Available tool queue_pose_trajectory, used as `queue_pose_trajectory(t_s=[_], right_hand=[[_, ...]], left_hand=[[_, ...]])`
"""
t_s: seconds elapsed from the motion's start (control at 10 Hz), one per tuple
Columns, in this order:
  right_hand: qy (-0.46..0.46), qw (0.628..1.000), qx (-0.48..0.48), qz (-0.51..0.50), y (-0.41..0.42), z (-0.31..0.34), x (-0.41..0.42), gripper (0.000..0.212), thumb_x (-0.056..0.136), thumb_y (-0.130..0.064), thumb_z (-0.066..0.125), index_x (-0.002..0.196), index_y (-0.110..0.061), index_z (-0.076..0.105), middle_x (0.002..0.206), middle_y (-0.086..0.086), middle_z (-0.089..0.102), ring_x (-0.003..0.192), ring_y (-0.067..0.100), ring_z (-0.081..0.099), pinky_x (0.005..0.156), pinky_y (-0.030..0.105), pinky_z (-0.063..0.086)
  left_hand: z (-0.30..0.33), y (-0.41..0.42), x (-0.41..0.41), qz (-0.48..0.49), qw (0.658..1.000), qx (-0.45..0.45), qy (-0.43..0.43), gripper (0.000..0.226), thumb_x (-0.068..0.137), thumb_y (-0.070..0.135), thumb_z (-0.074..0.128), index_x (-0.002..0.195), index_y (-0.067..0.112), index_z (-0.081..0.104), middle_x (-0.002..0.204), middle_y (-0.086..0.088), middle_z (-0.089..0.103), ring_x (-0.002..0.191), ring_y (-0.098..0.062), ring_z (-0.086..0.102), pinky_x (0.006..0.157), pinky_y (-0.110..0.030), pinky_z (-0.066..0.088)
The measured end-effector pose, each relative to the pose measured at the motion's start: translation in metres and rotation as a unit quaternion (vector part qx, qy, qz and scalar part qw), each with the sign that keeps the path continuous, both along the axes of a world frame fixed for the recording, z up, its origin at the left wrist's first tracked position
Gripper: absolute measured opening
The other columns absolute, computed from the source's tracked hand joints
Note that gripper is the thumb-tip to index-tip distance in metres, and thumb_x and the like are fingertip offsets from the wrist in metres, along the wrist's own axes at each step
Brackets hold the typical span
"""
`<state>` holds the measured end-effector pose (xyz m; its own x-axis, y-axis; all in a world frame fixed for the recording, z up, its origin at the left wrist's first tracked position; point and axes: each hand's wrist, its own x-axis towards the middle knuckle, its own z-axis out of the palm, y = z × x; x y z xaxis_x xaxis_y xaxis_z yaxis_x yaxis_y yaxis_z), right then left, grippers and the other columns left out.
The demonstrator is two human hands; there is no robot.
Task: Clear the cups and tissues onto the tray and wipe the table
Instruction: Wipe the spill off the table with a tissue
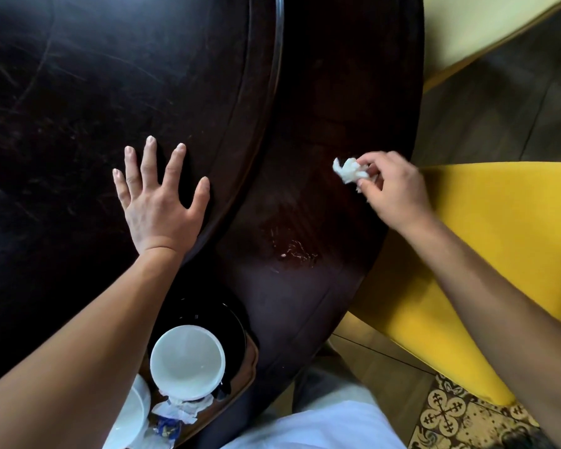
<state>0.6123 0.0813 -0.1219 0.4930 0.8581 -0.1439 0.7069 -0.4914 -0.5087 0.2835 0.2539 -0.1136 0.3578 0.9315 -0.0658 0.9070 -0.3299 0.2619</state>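
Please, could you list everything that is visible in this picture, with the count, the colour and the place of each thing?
table: one, dark brown wood, fills the left and middle of the view
raised round centre: one, near black, on the table at the left
wet smear: one, shiny, on the table near its front edge
cup: one fully seen, white, bottom left, on a dark tray
second white dish: one, partly hidden by the left arm
tray: one, black, bottom left
crumpled wrappers: a few, white and blue, beside the cup
chair: one, yellow, at the right
tissue: one, white, crumpled, pinched by the right hand
left hand: one, fingers spread flat on the raised centre
right hand: one, over the table's right edge
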Motion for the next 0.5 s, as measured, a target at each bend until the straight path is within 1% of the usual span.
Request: queue_pose_trajectory(t_s=[0.1, 0.2, 0.3, 0.4, 0.5], right_hand=[[0.037, 0.998, -0.003, 0.045, -0.022, -0.001, -0.051, 0.034, 0.084, -0.019, 0.071, 0.118, -0.02, 0.067, 0.105, 0.002, 0.064, 0.094, 0.025, 0.066, 0.082, 0.039, 0.054], [0.076, 0.991, 0.002, 0.111, -0.041, 0.001, -0.097, 0.034, 0.084, -0.018, 0.071, 0.118, -0.02, 0.066, 0.106, -0.001, 0.063, 0.095, 0.021, 0.065, 0.085, 0.037, 0.053], [0.095, 0.985, -0.005, 0.144, -0.045, 0.003, -0.118, 0.032, 0.085, -0.016, 0.073, 0.116, -0.02, 0.067, 0.103, -0.005, 0.063, 0.092, 0.015, 0.064, 0.081, 0.031, 0.054], [0.104, 0.99, 0.023, 0.097, -0.032, 0.005, -0.101, 0.031, 0.083, -0.02, 0.071, 0.114, -0.02, 0.068, 0.101, -0.002, 0.065, 0.09, 0.017, 0.064, 0.082, 0.029, 0.05], [0.049, 0.995, 0.083, -0.026, -0.012, 0.005, -0.047, 0.029, 0.082, -0.02, 0.067, 0.111, -0.017, 0.07, 0.099, 0.005, 0.068, 0.085, 0.02, 0.065, 0.08, 0.031, 0.05]], left_hand=[[0.0, 0.0, 0.002, 0.002, 1.0, -0.001, -0.001, 0.066, 0.098, 0.065, 0.039, 0.158, 0.037, 0.035, 0.172, 0.0, 0.014, 0.159, -0.03, 0.002, 0.128, -0.053, 0.0], [0.0, 0.0, 0.004, 0.004, 1.0, 0.0, 0.0, 0.066, 0.098, 0.066, 0.038, 0.158, 0.037, 0.035, 0.172, 0.001, 0.014, 0.159, -0.03, 0.002, 0.128, -0.053, 0.0], [0.0, 0.001, 0.006, 0.004, 1.0, 0.0, -0.001, 0.066, 0.098, 0.065, 0.039, 0.158, 0.036, 0.034, 0.172, 0.0, 0.014, 0.159, -0.03, 0.002, 0.128, -0.053, -0.001], [-0.001, 0.001, 0.006, 0.004, 1.0, 0.001, -0.001, 0.066, 0.099, 0.065, 0.039, 0.158, 0.037, 0.034, 0.172, 0.001, 0.013, 0.159, -0.03, 0.002, 0.128, -0.053, -0.002], [-0.002, 0.001, 0.005, 0.005, 1.0, 0.003, 0.001, 0.066, 0.099, 0.065, 0.039, 0.158, 0.037, 0.034, 0.172, 0.001, 0.014, 0.159, -0.03, 0.002, 0.128, -0.054, 0.0]])
